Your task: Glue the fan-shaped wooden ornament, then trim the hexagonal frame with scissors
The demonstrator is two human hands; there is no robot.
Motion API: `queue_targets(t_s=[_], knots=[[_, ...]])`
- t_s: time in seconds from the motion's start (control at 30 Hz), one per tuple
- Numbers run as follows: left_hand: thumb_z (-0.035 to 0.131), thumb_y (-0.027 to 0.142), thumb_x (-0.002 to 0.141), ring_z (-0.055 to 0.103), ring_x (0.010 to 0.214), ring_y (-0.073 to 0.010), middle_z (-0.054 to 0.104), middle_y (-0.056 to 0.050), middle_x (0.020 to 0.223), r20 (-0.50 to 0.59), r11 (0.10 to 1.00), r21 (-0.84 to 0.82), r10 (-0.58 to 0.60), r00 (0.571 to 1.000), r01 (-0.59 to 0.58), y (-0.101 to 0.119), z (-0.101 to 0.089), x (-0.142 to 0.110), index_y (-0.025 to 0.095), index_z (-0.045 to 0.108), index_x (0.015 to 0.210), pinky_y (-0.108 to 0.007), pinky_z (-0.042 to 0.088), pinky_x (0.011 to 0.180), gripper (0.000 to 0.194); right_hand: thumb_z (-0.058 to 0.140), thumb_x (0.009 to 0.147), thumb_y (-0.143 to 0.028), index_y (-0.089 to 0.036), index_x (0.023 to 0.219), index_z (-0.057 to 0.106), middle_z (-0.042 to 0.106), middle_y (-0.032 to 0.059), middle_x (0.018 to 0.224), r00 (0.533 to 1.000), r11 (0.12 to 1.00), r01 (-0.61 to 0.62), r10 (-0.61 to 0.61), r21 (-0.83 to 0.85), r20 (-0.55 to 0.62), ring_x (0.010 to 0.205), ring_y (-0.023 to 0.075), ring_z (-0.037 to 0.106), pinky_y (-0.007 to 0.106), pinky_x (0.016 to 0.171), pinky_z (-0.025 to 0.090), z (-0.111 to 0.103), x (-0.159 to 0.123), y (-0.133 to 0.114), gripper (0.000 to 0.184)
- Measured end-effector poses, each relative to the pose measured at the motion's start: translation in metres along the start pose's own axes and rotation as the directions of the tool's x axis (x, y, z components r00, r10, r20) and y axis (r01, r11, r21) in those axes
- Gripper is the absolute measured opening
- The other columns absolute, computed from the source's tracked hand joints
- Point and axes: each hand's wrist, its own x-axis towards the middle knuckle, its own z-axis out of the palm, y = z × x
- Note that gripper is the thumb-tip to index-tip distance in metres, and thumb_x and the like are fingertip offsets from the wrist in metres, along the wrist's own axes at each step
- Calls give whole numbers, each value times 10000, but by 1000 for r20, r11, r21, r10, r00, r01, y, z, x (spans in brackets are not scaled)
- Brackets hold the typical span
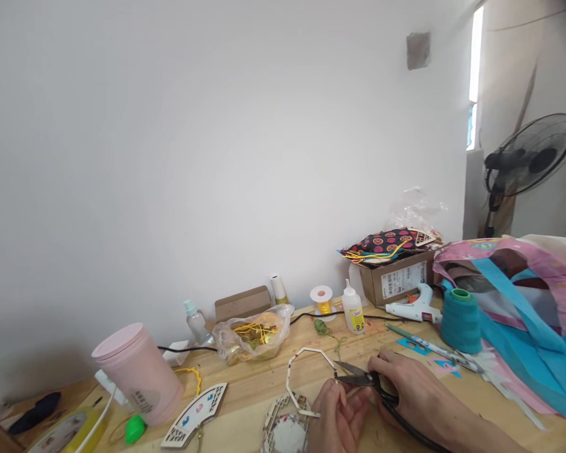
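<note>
My left hand (332, 418) is low in the centre, its fingers closed on a thin pale octagonal frame (288, 379) that stands up beside it. My right hand (412, 384) grips black-handled scissors (358, 380). The blades are parted and reach the frame's right side, just above my left fingertips. Whether they touch the frame or a cord there, I cannot tell. Below the frame lies a lattice-edged openwork piece (270, 420), partly covered by my left hand. Farther left, a fan-shaped cut-out panel (195, 415) lies on the wooden table (238, 399).
A pink canister (139, 374) and a yellow tape roll (61, 434) stand left. Behind are a plastic bag of cords (252, 340), a glue bottle (353, 311) and a cardboard box (396, 280). To the right are a glue gun (417, 307), a teal thread cone (461, 324) and a pink-blue bag (523, 283).
</note>
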Motion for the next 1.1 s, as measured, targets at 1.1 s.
queue_targets(t_s=[1.1], knots=[[786, 378, 435, 668, 723, -219, 679, -4, 656, -70, 998, 34, 47, 996, -45, -7, -5, 5, 186, 439, 452, -289, 487, 702, 396, 435, 636, -68, -219, 710, 566, 623, 38, 741, 999, 998, -52, 52, -32, 10, 681, 186, 573, 250, 553, 323, -2, 0, -1, 213]])
